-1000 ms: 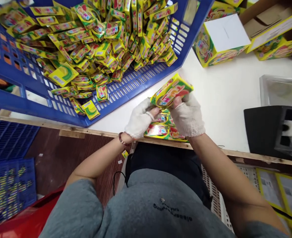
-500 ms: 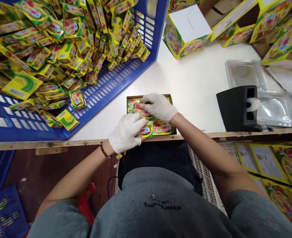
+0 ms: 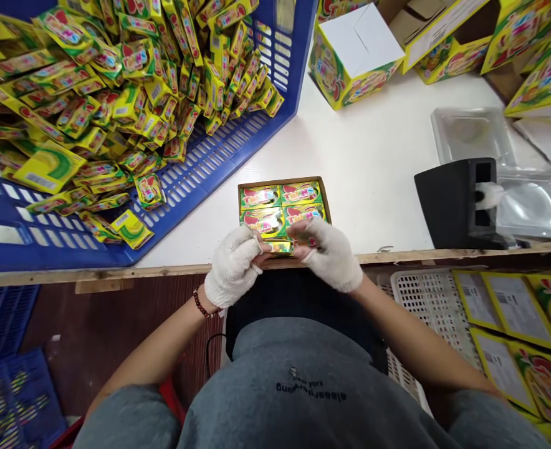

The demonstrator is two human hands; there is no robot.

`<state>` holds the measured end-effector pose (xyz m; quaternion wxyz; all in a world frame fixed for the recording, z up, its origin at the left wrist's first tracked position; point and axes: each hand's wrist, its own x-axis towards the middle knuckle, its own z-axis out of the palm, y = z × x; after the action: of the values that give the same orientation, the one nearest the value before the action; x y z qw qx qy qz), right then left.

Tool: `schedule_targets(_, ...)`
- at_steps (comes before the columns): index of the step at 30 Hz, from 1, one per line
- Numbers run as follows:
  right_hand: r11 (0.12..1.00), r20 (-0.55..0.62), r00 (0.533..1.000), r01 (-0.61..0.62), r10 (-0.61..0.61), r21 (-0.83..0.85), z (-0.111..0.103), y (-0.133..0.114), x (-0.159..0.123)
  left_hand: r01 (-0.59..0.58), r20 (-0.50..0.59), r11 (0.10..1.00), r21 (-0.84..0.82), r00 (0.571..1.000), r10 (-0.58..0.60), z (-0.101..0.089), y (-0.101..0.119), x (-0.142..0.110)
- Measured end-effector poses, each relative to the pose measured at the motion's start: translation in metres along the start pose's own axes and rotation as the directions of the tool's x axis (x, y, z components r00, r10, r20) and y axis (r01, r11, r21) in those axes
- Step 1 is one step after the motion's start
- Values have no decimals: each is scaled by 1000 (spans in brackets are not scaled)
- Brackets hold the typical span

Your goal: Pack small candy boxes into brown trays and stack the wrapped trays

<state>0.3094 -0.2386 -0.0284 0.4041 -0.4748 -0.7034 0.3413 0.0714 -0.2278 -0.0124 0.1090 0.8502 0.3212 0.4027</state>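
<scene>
A small brown-rimmed tray lies at the near edge of the white table, filled with yellow-green snack packets laid flat in rows. My left hand, in a white fingerless glove, pinches the nearest packet at the tray's front edge. From the other side, my right hand, gloved the same way, presses its fingertips on that packet and the one next to it. A big blue plastic crate at the left holds a heap of several loose packets of the same kind.
A black box-shaped device stands right of the tray. Clear plastic trays lie behind it. Printed yellow cartons stand at the back. Flat carton blanks and a white basket sit below the table edge at right.
One second ago both hands held a packet raised above the tray. They then lowered it into the tray, and now both hands have drawn back to the tray's near edge.
</scene>
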Motion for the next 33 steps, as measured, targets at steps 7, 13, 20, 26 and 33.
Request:
schedule_targets(7,960,95,992,101,-79,-260,32,-2,-14,89,27,996,-2,996,-89,10,-1,-10)
schedule_targets(13,980,120,982,-122,142,-159,20,-12,21,140,64,990,19,988,-141,-7,-15,13)
schedule_targets(20,943,118,936,-328,333,-55,-7,-10,29,169,180,981,92,966,-184,-13,-18,10)
schedule_targets(26,903,289,858,-423,425,-70,-5,-11,37,131,294,989,71,944,-146,-11,-42,17)
schedule_targets(33,881,220,859,-472,462,-6,-7,2,36,151,240,988,-7,960,-145,-6,-46,3)
